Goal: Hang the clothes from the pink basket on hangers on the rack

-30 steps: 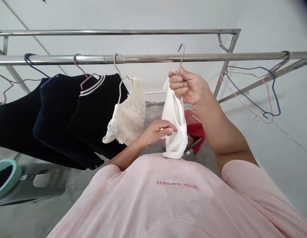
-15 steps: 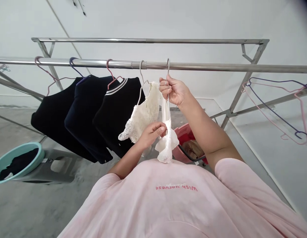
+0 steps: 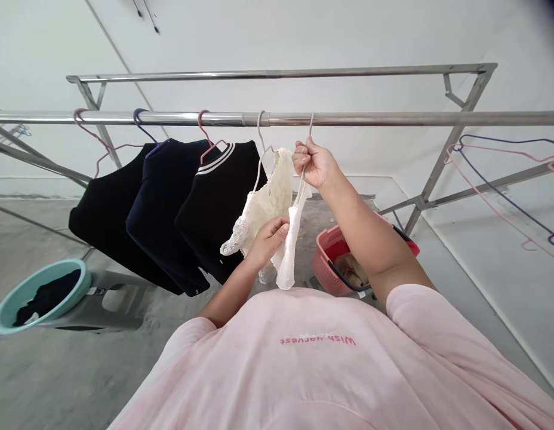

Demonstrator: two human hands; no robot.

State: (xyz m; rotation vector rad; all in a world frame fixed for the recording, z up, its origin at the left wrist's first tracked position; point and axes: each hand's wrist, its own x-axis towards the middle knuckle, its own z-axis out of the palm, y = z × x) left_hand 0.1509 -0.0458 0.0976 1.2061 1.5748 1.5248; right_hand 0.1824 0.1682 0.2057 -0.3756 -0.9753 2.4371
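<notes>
My right hand [image 3: 314, 164] is closed round the neck of a pale hanger [image 3: 310, 126], whose hook meets the front metal rail [image 3: 357, 119]. A white garment [image 3: 289, 257] hangs from this hanger, and my left hand [image 3: 268, 240] pinches its edge. Just left of it, a cream lace top [image 3: 271, 185] hangs on another pale hanger [image 3: 259, 134]. Three dark garments hang further left: a black one with white neck stripes [image 3: 227, 203], a navy one [image 3: 163, 191] and a black one [image 3: 118, 209].
A teal basin [image 3: 44, 322] with dark cloth sits on a grey stool [image 3: 120, 298] at the left. Below my right arm is a pink basket [image 3: 326, 269] with cloth inside. Pink and purple hangers [image 3: 505, 200] hang at the right. A second rail [image 3: 277, 74] runs behind.
The white garment has turned and its lower part has swung left, with my left hand slightly left of before. The hanger in my right hand now leans. The view has shifted a little.
</notes>
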